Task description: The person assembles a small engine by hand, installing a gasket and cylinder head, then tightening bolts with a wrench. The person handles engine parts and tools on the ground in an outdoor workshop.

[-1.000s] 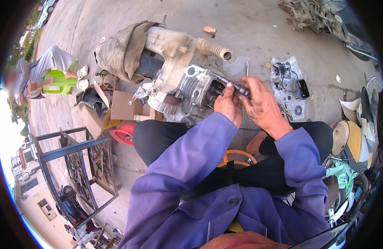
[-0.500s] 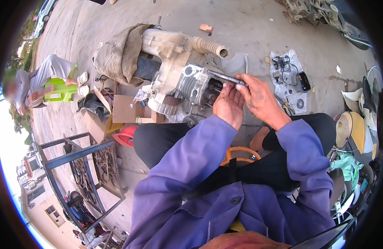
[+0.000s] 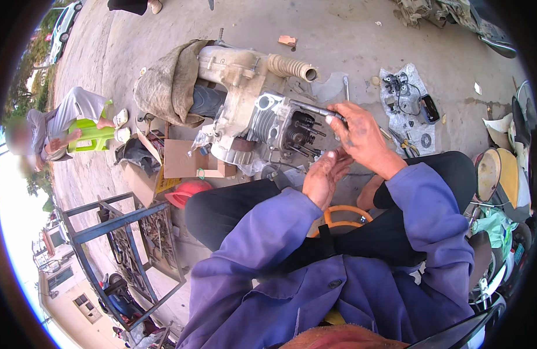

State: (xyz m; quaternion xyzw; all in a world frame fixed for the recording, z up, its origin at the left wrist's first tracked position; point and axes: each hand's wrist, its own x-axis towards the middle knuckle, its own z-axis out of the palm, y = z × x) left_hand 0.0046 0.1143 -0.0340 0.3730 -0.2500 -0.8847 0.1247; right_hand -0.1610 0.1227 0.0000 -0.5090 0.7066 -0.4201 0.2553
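Note:
A beige engine [image 3: 230, 70] lies on the ground before me, its finned cylinder [image 3: 267, 125] toward my hands. In the cylinder head's opening [image 3: 297, 131], dark springs and several studs show. My right hand [image 3: 364, 139] is closed round the near end of a slim dark metal rod [image 3: 315, 109], whose far end reaches the top edge of the cylinder head. Just below it, my left hand [image 3: 322, 183] is apart from the engine, thumb and fingers drawn together by my right palm. What they pinch, if anything, is too small to make out.
A plastic sheet [image 3: 417, 84] with engine parts lies to the right, pliers [image 3: 407, 144] beside it. Cloth [image 3: 169, 87] drapes the engine's left end. Further left are a cardboard box [image 3: 182, 158], red helmet-like object [image 3: 188, 193], metal frame [image 3: 114, 224] and a seated person [image 3: 53, 128].
My left hand has come away from the cylinder head's opening, down toward me, so the springs and studs now show. My right hand keeps the rod in nearly the same place.

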